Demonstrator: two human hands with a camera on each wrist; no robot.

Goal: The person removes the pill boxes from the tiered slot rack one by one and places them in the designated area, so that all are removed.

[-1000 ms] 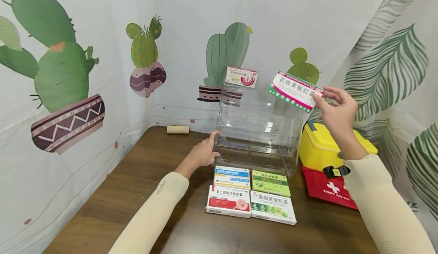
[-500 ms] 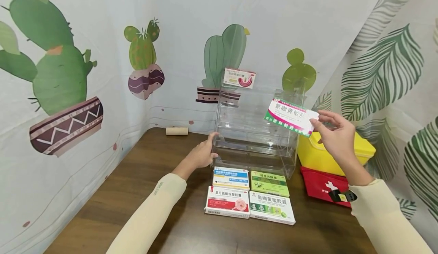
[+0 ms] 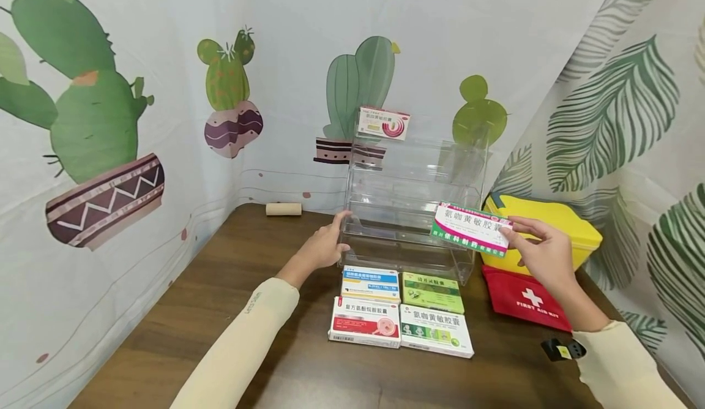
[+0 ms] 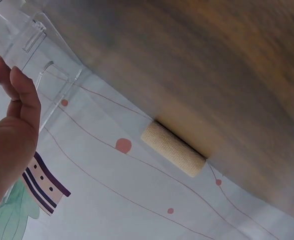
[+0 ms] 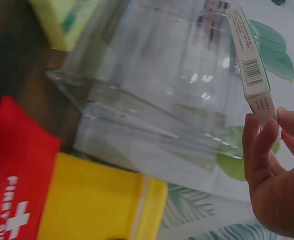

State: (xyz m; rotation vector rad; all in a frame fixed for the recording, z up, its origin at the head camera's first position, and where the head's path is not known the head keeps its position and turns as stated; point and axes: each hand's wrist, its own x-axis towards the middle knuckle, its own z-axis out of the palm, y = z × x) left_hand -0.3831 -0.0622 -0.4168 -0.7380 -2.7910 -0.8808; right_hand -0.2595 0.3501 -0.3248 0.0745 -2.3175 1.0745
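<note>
My right hand (image 3: 542, 253) pinches the right end of a white, pink and green capsule box (image 3: 470, 228), held tilted in front of a clear acrylic display rack (image 3: 407, 216). In the right wrist view, the box's barcoded side (image 5: 252, 72) faces the camera. My left hand (image 3: 322, 243) rests against the rack's left side with its fingers extended; the left wrist view shows the fingers (image 4: 26, 95) beside the clear panel. A white and red capsule box (image 3: 384, 123) stands on the rack's top tier, at the left.
Before the rack lie a blue and white box (image 3: 370, 283), a green box (image 3: 432, 292), a red and white box (image 3: 365, 322) and a white and green box (image 3: 436, 330). Right of it are a yellow container (image 3: 573, 228) and a red first aid pouch (image 3: 529, 299). A beige roll (image 3: 283, 209) lies at the back.
My right hand has lowered the white, pink and green box from above the rack's upper right to before its lower right tiers. The left hand has stayed at the rack's side.
</note>
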